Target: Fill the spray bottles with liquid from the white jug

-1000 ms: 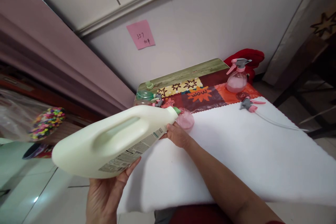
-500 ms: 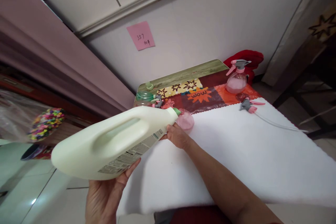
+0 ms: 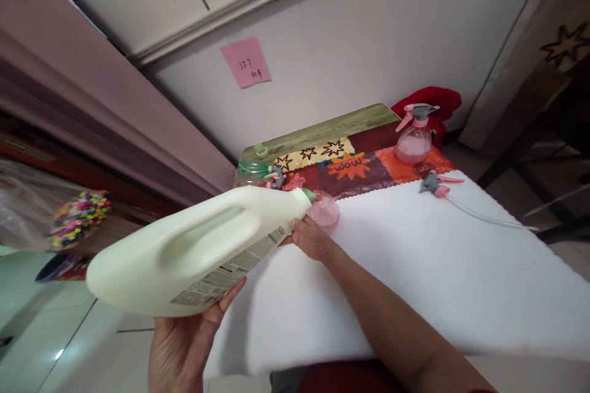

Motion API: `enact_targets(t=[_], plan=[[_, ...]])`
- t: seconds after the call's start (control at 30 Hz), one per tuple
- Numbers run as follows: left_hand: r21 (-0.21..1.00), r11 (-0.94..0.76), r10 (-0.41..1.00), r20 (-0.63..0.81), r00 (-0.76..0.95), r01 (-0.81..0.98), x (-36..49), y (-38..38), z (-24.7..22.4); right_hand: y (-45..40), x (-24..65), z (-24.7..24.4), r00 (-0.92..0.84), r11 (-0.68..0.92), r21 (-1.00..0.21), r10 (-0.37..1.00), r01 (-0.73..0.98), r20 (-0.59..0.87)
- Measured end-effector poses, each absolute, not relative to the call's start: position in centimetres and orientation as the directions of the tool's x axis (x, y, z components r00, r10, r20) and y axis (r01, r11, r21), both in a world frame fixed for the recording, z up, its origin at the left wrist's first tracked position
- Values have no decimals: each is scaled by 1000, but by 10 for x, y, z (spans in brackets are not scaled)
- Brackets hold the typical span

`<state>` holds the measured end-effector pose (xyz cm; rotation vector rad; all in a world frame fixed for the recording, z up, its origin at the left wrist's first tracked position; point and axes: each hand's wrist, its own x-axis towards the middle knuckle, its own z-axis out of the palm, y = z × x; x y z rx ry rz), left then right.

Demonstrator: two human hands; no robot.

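Observation:
A large pale green jug (image 3: 193, 245) lies tilted on its side, its green spout over the mouth of a round pink bottle (image 3: 325, 209) on the white cloth. From below, my left hand (image 3: 188, 338) supports the jug's wide body. My right hand (image 3: 311, 238) grips the jug near its neck, beside the pink bottle; some of its fingers are hidden behind the jug. A loose grey and pink spray head (image 3: 434, 184) with a clear tube rests on the cloth to the right. Behind it stands a pink spray bottle (image 3: 414, 144) with its head on.
At the table's back left are a green bottle (image 3: 253, 168) lying down and a small green cap (image 3: 261, 149). A white cloth (image 3: 437, 276) covers the front. A pink note (image 3: 246, 62) is on the wall. Colourful small pieces (image 3: 80, 218) in plastic are at the left.
The jug's wide end has dipped very slightly and shifted a little left with my left hand. My right hand keeps its hold near the neck.

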<state>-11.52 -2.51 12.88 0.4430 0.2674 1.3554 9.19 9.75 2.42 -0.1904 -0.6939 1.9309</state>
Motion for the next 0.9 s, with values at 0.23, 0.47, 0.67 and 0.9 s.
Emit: enact_targets(t=[0.23, 0.47, 0.67, 0.9], plan=[[453, 139, 979, 74, 192, -881, -112, -26, 131, 98, 91, 23, -454, -288, -558, 872, -779, 183], [465, 140, 982, 49, 184, -874, -113, -26, 130, 99, 91, 22, -455, -293, -552, 872, -781, 180], [428, 154, 977, 71, 203, -891, -114, -26, 130, 99, 90, 19, -454, -291, -547, 870, -785, 190], [424, 161, 974, 79, 214, -891, -113, -25, 130, 99, 91, 19, -458, -294, -549, 870, -782, 185]])
